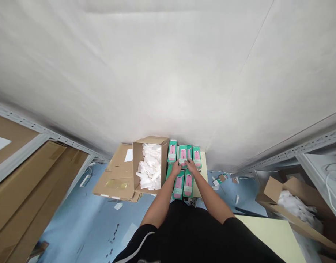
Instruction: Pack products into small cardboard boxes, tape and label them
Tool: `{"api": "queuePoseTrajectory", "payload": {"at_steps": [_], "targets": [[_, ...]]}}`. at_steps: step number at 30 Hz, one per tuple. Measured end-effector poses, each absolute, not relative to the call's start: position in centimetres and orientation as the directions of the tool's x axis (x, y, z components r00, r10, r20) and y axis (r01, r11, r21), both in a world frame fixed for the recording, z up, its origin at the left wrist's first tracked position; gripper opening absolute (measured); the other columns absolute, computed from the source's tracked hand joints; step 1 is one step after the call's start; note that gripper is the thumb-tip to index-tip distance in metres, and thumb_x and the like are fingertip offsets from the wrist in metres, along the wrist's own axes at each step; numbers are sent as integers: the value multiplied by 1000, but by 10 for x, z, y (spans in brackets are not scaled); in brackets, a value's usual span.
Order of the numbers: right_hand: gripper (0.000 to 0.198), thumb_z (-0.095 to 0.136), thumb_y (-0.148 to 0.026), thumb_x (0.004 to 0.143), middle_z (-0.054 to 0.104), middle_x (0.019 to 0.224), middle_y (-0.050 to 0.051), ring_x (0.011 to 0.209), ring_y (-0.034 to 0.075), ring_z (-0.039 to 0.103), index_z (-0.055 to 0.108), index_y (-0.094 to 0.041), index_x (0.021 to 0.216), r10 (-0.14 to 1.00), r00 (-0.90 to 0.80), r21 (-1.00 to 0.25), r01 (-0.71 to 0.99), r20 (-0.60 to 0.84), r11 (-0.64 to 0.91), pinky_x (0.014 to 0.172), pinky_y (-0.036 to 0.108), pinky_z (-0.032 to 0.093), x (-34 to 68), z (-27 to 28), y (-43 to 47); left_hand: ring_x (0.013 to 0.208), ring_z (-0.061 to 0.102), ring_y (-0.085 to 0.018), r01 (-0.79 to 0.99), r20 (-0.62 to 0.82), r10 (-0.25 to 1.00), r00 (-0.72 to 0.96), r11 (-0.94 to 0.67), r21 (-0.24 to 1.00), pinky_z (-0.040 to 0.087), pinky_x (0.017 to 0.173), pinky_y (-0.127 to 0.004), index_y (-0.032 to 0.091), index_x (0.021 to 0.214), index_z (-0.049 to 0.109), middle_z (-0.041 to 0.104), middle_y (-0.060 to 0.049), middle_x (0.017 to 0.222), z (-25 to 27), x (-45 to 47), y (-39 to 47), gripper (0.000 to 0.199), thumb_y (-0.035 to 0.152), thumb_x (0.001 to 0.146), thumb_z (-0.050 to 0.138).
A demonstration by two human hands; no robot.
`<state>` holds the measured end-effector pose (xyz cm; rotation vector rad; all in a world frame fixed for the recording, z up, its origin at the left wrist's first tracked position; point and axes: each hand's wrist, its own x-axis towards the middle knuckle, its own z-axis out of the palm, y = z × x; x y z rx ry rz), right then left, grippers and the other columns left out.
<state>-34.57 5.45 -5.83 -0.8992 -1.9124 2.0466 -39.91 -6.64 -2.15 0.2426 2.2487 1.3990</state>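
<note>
My left hand and my right hand close on the lower sides of a green retail box with a pink item showing on its front. It sits among several boxes of the same kind. One such box stands to the left and another to the right. Nearer my body, two more boxes, a left one and a right one, lie face up below my wrists. What exactly the pink item is, I cannot make out.
Left of the boxes stands an open cardboard carton full of crumpled white packing material. Flattened cardboard lies beside it. A pale wall rises directly behind. Metal shelving borders the left side, and another open carton sits right.
</note>
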Motion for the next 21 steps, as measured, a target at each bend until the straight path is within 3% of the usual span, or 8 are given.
{"api": "queuePoseTrajectory", "payload": {"at_steps": [4, 9, 15, 21], "targets": [[34, 72, -53, 65, 65, 77, -1, 82, 22, 60, 61, -23, 76, 583, -766, -961, 253, -270, -111, 78, 31, 47, -331, -47, 60, 125, 67, -33, -95, -239, 408, -881, 342, 935, 49, 113, -49, 15, 126, 73, 76, -15, 126, -19, -387, -79, 56, 17, 72, 82], [37, 76, -53, 64, 60, 76, -2, 78, 19, 56, 58, -23, 77, 631, -752, -979, 187, -192, -74, 73, 29, 45, -301, -30, 55, 118, 71, -30, -87, -188, 456, -870, 234, 968, 52, 109, -48, 15, 119, 74, 77, -13, 123, -21, -378, -93, 50, 18, 71, 83], [42, 79, -51, 67, 66, 84, -1, 73, 17, 58, 62, -23, 93, 682, -705, -978, 87, -193, -188, 63, 26, 46, -256, -6, 39, 118, 71, -29, -131, -190, 571, -799, 143, 981, 57, 100, -44, 16, 121, 70, 70, -15, 134, -8, -366, -96, 48, 24, 75, 81], [50, 82, -46, 70, 76, 103, 6, 86, 23, 70, 67, -25, 113, 749, -630, -973, 46, -203, -226, 74, 33, 56, -189, 5, 21, 124, 67, -30, -192, -223, 699, -679, 124, 974, 58, 100, -43, 20, 124, 69, 69, -13, 136, -1, -324, -96, 56, 23, 70, 85]]}}
